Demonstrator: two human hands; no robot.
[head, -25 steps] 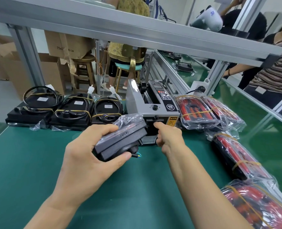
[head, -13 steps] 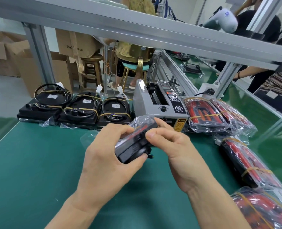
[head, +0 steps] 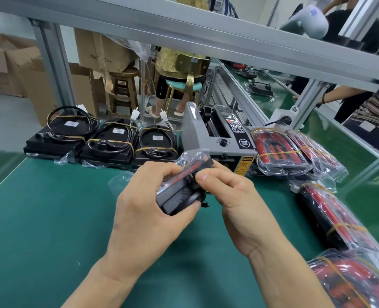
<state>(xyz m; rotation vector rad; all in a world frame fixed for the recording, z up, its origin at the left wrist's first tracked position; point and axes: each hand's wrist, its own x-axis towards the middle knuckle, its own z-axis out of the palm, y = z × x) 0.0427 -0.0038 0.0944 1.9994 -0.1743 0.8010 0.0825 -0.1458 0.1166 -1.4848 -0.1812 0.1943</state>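
Black bagged unit (head: 179, 190) gripped in my left hand (head: 144, 216); right hand (head: 235, 196) pinches its top edge, above green mat (head: 39, 218).

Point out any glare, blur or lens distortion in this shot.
Head view: the wide lens skews the aluminium post; light glints on the bagged red packs; the bottom-right pack smears near the edge; the bagged black unit is sharp; soft shadows on the green mat.

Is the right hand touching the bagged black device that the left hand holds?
Touching. The head view shows the right hand pinching the bagged black device at its edge, while the left hand grips it.
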